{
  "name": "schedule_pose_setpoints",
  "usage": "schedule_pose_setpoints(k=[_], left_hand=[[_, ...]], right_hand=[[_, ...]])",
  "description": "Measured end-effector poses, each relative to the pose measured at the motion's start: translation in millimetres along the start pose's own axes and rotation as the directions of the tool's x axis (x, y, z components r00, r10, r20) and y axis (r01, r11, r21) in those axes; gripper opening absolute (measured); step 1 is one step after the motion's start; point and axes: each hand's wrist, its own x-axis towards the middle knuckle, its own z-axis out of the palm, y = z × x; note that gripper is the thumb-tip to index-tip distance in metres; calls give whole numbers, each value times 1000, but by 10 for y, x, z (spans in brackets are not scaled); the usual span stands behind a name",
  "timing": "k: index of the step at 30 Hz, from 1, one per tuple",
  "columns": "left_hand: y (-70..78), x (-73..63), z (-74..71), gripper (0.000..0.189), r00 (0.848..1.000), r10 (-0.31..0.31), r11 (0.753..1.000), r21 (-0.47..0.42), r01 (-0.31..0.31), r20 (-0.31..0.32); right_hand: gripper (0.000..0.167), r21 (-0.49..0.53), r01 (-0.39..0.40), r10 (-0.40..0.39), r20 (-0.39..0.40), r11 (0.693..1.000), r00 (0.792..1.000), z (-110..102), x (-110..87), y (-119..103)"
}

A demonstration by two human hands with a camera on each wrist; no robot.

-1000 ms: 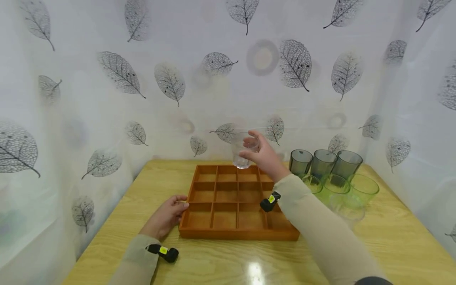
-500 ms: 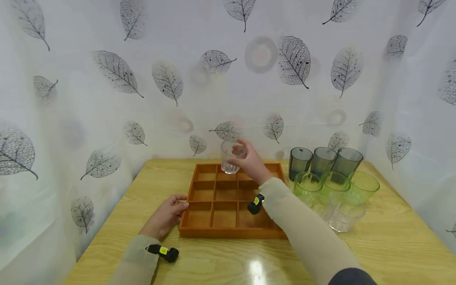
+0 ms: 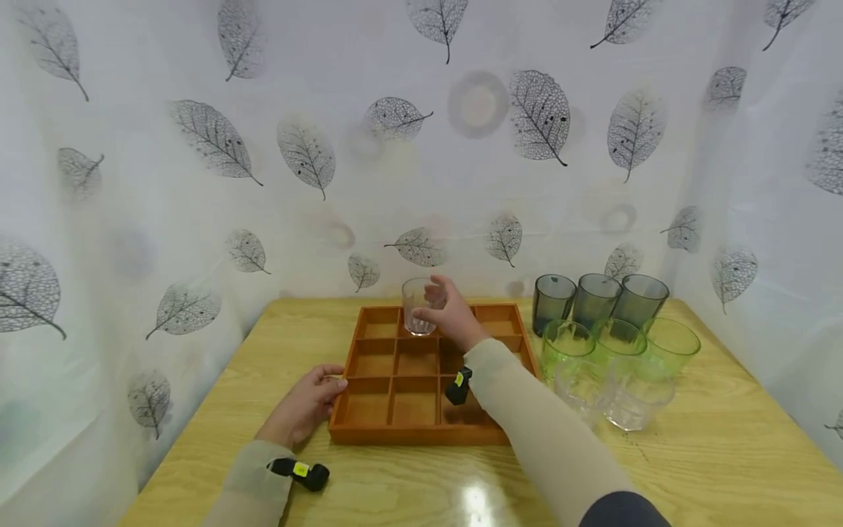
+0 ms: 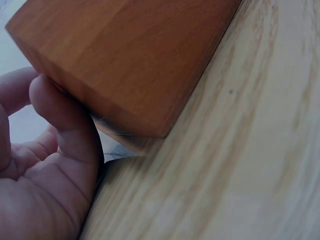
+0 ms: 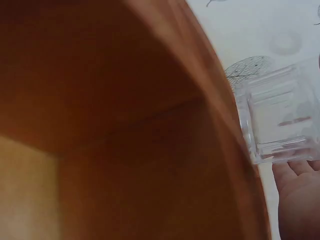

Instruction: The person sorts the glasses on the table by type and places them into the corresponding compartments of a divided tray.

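My right hand (image 3: 451,315) grips a clear glass (image 3: 415,307), thumb in front and fingers around its far side. The glass is upright over the back row of a brown wooden divided tray (image 3: 421,435), at the second compartment from the left. In the right wrist view, the glass (image 5: 280,112) appears beyond a blurred divider, with part of the hand (image 5: 300,205) below it. My left hand (image 3: 306,402) rests at the tray's left side. The left wrist view shows its thumb and a finger of the left hand (image 4: 50,165) touching the outer wall of the tray (image 4: 115,65).
Right of the tray stand dark grey glasses (image 3: 553,300) at the back, green glasses (image 3: 569,342) before them, and clear glasses (image 3: 635,395) in front. All are on a wooden table (image 3: 395,487). A white curtain (image 3: 356,66) with leaf prints hangs behind.
My right hand has carried the clear glass left and down, from above the tray's back edge to the back-row compartment. My left hand has stayed at the tray's side.
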Motion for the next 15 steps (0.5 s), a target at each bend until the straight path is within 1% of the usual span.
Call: schedule_pose_setpoints(k=[6, 9, 12, 15], left_hand=[[-6, -2, 8, 36, 1000, -2, 1000, 5, 2, 0], [2, -6, 16, 35, 1000, -12, 1000, 7, 12, -18], [0, -5, 16, 35, 1000, -16, 1000, 17, 17, -23], [-2, -7, 19, 36, 1000, -15, 1000, 26, 16, -24]], right_hand=[[95, -22, -41, 42, 29, 999, 999, 25, -44, 93], [97, -88, -52, 55, 30, 995, 998, 35, -41, 121], [100, -160, -56, 62, 29, 986, 998, 48, -35, 140], [101, -194, -59, 67, 34, 979, 997, 51, -31, 134]])
